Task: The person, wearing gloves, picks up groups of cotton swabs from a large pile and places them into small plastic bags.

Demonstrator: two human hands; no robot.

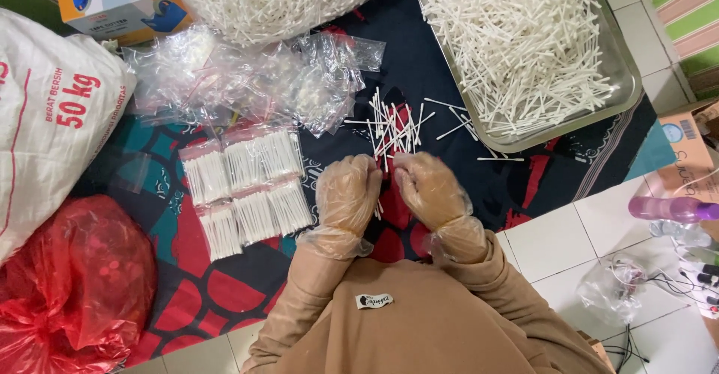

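Cotton swabs [391, 128] lie in a small loose pile on the patterned floor mat [524, 179], just beyond two hands in thin clear plastic gloves. Left hand [347, 193] and right hand [428, 188] are held close together, fingers curled nearly shut around a small bunch of the white sticks, whose ends poke out between the fists. Each swab looks very light, thin and fairly stiff, likely to bend or scatter if squeezed hard; gathering them around the middle of the sticks seems the surest hold, especially with slippery gloves. To the left of the hands sit filled clear packets of swabs [249, 190], laid in rows. Farther off lies a heap of empty clear bags [247, 78]. At the far right, a metal tray [625, 82] holds a big mound of loose swabs. A red plastic bag [71, 284] sits near left.
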